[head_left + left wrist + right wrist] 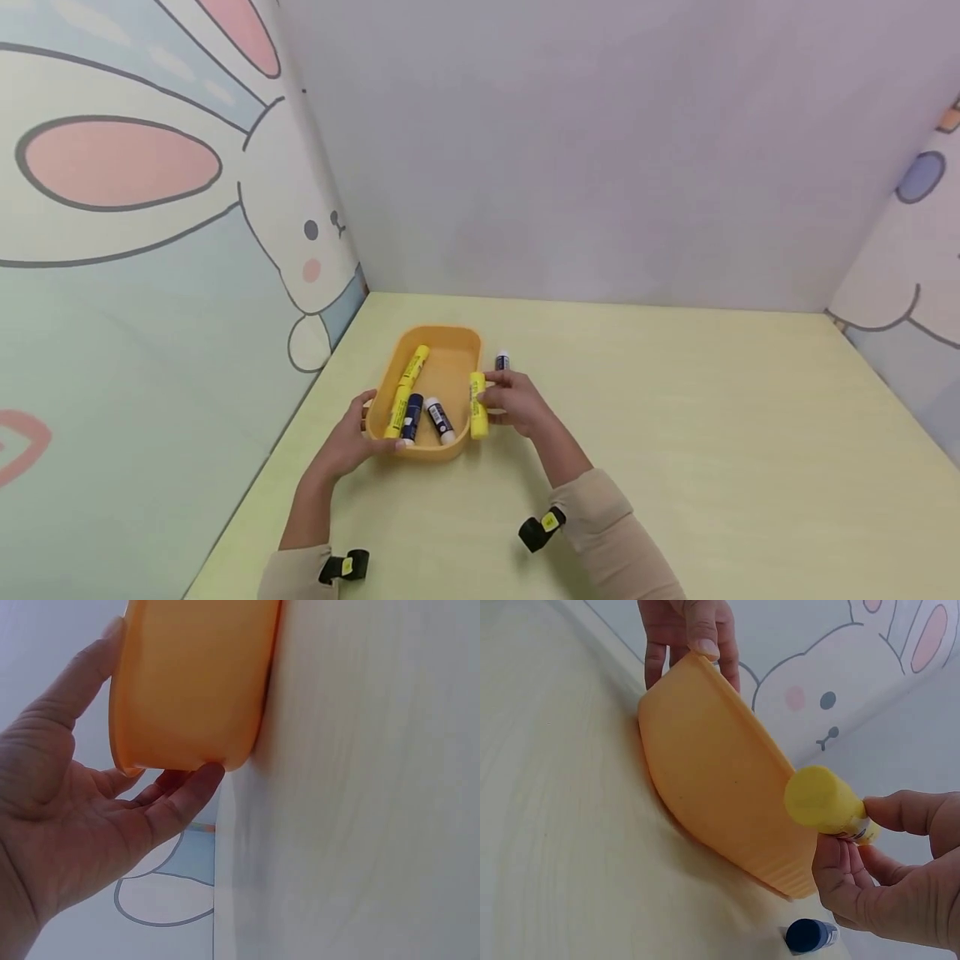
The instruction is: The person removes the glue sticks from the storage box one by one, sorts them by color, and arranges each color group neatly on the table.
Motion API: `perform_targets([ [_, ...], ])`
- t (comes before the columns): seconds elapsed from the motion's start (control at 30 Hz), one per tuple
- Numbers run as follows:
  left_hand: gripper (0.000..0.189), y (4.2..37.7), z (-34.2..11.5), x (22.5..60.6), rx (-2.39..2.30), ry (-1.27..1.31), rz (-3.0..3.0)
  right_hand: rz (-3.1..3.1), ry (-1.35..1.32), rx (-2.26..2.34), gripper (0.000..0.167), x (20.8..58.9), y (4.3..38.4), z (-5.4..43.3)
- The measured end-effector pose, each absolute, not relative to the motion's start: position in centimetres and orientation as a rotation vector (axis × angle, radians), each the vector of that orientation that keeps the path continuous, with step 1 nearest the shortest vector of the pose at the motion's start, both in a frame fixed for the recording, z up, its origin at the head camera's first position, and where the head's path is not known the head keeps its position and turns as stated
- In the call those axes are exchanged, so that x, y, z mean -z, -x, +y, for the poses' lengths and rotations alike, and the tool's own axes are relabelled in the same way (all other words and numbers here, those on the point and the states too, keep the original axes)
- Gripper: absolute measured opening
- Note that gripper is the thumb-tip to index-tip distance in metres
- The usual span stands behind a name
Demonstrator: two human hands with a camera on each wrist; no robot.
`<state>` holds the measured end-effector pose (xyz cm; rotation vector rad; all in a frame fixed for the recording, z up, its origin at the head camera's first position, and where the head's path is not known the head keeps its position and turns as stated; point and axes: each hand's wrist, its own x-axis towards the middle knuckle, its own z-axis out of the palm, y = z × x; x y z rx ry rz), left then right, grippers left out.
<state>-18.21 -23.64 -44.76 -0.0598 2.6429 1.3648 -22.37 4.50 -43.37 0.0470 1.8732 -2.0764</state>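
Observation:
My right hand [517, 402] pinches a yellow glue stick [477, 406] between thumb and fingers, over the right rim of an orange plastic bin [450, 335]. The stick's round yellow end [810, 796] faces the camera in the right wrist view. At the bin's near left corner my left hand [351, 442] holds on, thumb along the rim and fingers against the outer wall [191, 690]. Inside lie two yellow glue sticks [415, 367] end to end on the left, a dark blue one [412, 417] beside them, and a dark blue-and-white one [440, 419].
Another dark blue glue stick [502, 360] lies on the pale table [675, 433] just right of the bin, partly behind my right hand. Walls with rabbit drawings [292, 217] rise at the left and right, and a plain pale wall [585, 150] stands at the back.

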Motion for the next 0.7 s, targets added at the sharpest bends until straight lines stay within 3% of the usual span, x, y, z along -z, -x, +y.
perform_targets([
  [0.7, 0.106, 18.1, -23.6, 44.5, -1.363, 0.08, 2.621, 1.963, -0.257, 1.971, 0.041, 46.4, 21.3, 6.5],
])
